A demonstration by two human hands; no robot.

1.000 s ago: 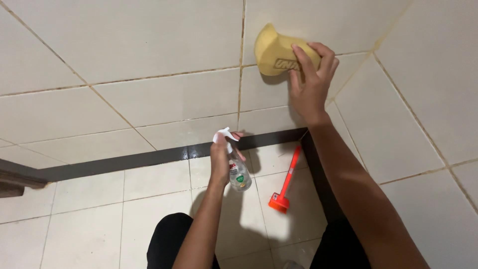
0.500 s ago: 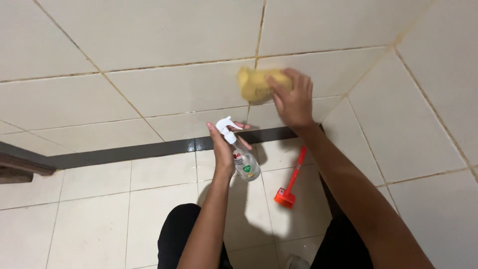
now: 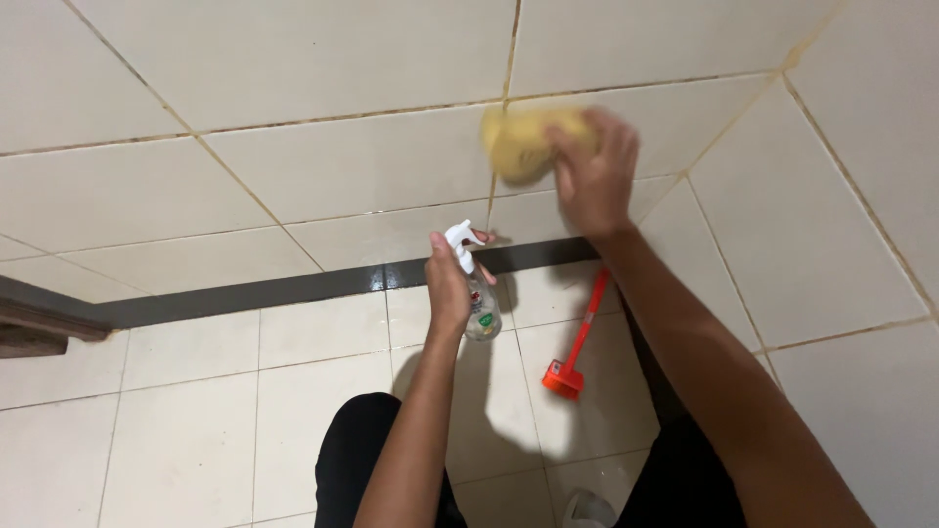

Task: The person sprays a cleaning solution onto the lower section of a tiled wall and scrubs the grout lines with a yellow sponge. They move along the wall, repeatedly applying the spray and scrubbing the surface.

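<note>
Since a second ago my right hand (image 3: 599, 171) has dragged the sponge (image 3: 523, 142) down and left across the wall, from the upper tile near the corner to the vertical grout line at upper centre of the frame. Both are blurred with motion now. My left hand (image 3: 448, 284) has stayed about where it was, at the centre of the frame.

From the head view, my right hand is curled over the yellow sponge, fingers gripping its right side and pressing it flat to the cream wall tile (image 3: 342, 166). My left hand is wrapped around the neck of a clear spray bottle (image 3: 476, 293) with a white trigger head, held upright just below the sponge and in front of the dark strip (image 3: 245, 293) where wall meets floor. An orange brush (image 3: 577, 342) lies on the floor (image 3: 147, 420) right of the bottle, its head toward me and its handle slanting up toward the wall. My dark trouser legs fill the bottom centre.
</note>
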